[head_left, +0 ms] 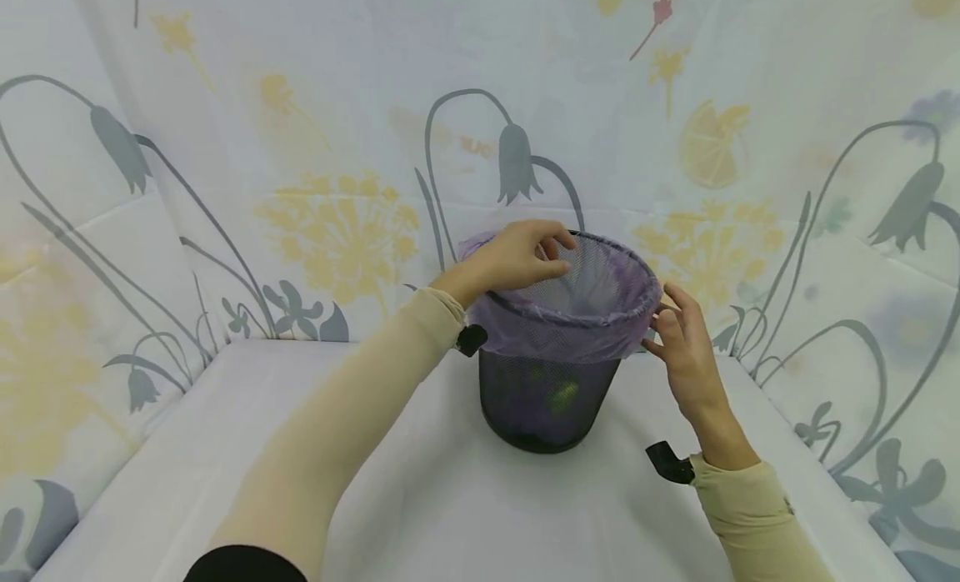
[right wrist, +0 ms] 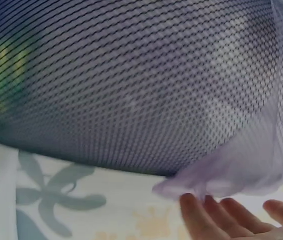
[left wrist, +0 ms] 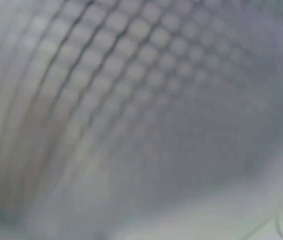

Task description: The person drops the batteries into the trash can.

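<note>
A black mesh wastebasket [head_left: 540, 407] stands upright, lined with a thin purple bag [head_left: 562, 336] folded down over its rim. My left hand [head_left: 517, 257] reaches across the left side of the rim, fingers loosely bent over the opening and nothing held in them. At the right side of the basket is my right hand [head_left: 686, 357], its fingertips right at the folded bag edge. In the right wrist view, relaxed fingers [right wrist: 221, 215] lie just below the hanging purple plastic [right wrist: 221, 175]. Blurred mesh [left wrist: 131, 60] fills most of the left wrist view.
Something green and yellow [head_left: 562, 396] shows through the mesh near the bottom of the basket. White cloth [head_left: 420, 499] covers the surface beneath it. A flower-printed curtain [head_left: 337, 132] rises behind and at both sides.
</note>
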`<state>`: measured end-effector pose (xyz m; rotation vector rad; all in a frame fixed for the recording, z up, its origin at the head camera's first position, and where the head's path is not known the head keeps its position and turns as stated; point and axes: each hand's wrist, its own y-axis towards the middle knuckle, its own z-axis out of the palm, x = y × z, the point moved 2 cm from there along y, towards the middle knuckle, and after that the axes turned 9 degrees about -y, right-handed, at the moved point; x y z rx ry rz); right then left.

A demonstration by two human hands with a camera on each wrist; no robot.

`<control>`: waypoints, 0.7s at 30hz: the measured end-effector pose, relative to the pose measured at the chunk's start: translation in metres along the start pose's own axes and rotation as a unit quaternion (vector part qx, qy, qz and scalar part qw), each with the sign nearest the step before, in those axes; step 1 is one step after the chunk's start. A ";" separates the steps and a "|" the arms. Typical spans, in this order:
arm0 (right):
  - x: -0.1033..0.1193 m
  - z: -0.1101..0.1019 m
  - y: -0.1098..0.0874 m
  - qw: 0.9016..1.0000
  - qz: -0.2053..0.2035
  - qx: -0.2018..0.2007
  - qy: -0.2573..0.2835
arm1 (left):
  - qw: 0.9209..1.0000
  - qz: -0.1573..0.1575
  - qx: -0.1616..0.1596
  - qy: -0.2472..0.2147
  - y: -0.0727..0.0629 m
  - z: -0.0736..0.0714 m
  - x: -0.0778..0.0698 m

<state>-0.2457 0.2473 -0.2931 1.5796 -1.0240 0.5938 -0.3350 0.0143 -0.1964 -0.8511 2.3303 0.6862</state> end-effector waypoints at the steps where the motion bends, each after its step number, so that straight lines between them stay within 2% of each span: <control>1: 0.000 -0.003 -0.001 1.000 0.001 -0.001 -0.009 | 1.000 0.009 -0.014 -0.006 -0.003 -0.003 0.001; 7: -0.006 -0.024 -0.005 0.994 -0.010 -0.017 -0.103 | 0.994 0.070 -0.078 0.019 -0.032 -0.021 0.006; 12: -0.015 -0.038 -0.008 0.983 -0.023 -0.020 -0.180 | 0.982 0.117 -0.140 0.057 -0.073 -0.033 0.018; 14: -0.016 -0.043 -0.009 0.978 -0.019 -0.012 -0.206 | 0.977 0.116 -0.163 0.076 -0.091 -0.036 0.027; 17: -0.017 -0.048 -0.010 0.973 -0.001 0.005 -0.231 | 0.972 0.097 -0.184 0.105 -0.118 -0.039 0.043; 21: -0.021 -0.052 -0.012 0.968 0.020 0.018 -0.251 | 0.972 0.057 -0.188 0.131 -0.146 -0.038 0.065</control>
